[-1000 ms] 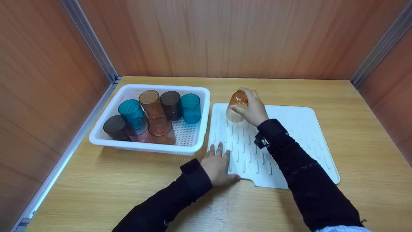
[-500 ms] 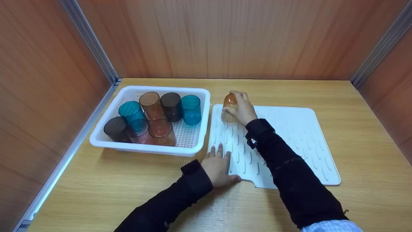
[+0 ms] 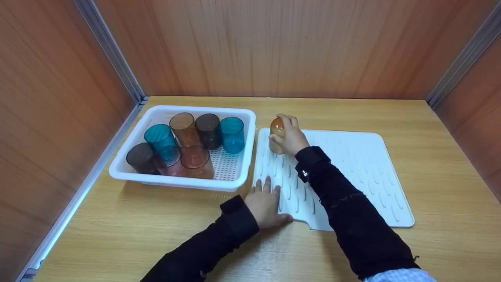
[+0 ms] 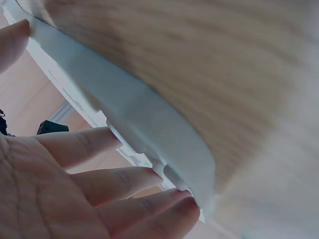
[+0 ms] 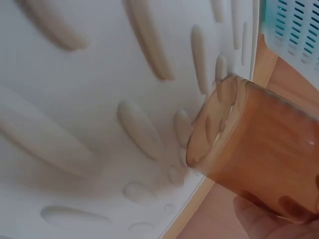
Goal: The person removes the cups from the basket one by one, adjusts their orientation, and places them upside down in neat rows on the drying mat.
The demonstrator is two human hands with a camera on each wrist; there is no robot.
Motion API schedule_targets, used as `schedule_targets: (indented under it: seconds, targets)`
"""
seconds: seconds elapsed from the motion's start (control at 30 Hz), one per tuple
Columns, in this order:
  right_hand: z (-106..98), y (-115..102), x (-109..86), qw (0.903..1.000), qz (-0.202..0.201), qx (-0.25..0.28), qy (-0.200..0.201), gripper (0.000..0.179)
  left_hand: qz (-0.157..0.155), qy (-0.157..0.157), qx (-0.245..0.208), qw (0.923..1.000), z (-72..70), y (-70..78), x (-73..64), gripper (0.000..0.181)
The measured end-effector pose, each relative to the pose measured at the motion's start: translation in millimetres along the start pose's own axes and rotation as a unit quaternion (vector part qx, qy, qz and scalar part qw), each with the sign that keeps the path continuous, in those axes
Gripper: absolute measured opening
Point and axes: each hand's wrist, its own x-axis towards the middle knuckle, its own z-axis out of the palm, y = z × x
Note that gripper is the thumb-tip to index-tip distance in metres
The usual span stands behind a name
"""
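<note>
My right hand (image 3: 290,136) grips an amber tumbler (image 3: 276,144), turned upside down at the far left corner of a white draining mat (image 3: 352,164). In the right wrist view the rim of the tumbler (image 5: 269,144) meets the ridged surface of the mat (image 5: 99,99). My left hand (image 3: 265,203) lies with spread, straight fingers on the mat's near left corner, its thumb at the front edge. The left wrist view shows the fingertips (image 4: 184,201) against the mat's raised edge (image 4: 149,104).
Left of the mat stands a white perforated basket (image 3: 231,184). Inside are several tumblers: teal ones (image 3: 232,135), dark grey ones (image 3: 208,131) and amber-brown ones (image 3: 182,123). Wood panels (image 3: 274,47) enclose the wooden table (image 3: 156,227) at the back and sides.
My right hand has moved left with the amber tumbler and lowered it onto the mat's far left corner. The left hand stays in place.
</note>
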Motion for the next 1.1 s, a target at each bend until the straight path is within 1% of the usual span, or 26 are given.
schedule_targets:
  seconds: [0.1, 0.3, 0.5, 0.73, 0.87, 1.0, 1.1]
  targets:
    - [-1.8, 0.4, -0.2, 0.9998, 0.004, -0.012, -0.016, 0.077, 0.003, -0.001, 0.001, 1.0000, 0.0, 0.7, -0.4, 0.098]
    - [-3.5, -0.4, 3.2, 0.9989, -0.003, -0.028, -0.037, 0.079, 0.006, 0.003, 0.003, 1.0000, -0.7, -0.6, 0.3, 0.097]
    - [-7.2, -1.4, 4.3, 0.9979, -0.007, -0.036, -0.053, 0.080, 0.004, -0.004, 0.004, 1.0000, -3.3, -1.7, 0.7, 0.097]
    - [-15.5, -5.1, 0.1, 0.9963, 0.003, -0.028, -0.081, 0.085, -0.008, -0.010, -0.005, 0.9999, -5.6, -1.0, -0.3, 0.096]
    - [-20.3, -9.3, -3.2, 0.9973, 0.009, -0.013, -0.072, 0.086, -0.011, -0.010, -0.012, 0.9998, -5.2, -2.3, 1.0, 0.097]
    - [-26.8, -15.6, -6.0, 0.9983, 0.004, -0.008, -0.057, 0.084, -0.012, -0.006, -0.053, 0.9985, -7.4, -4.3, 3.8, 0.095]
    - [-31.8, -19.8, -8.3, 0.9984, -0.004, -0.013, -0.054, 0.082, -0.015, 0.011, -0.091, 0.9957, -9.6, -4.9, 5.6, 0.090]
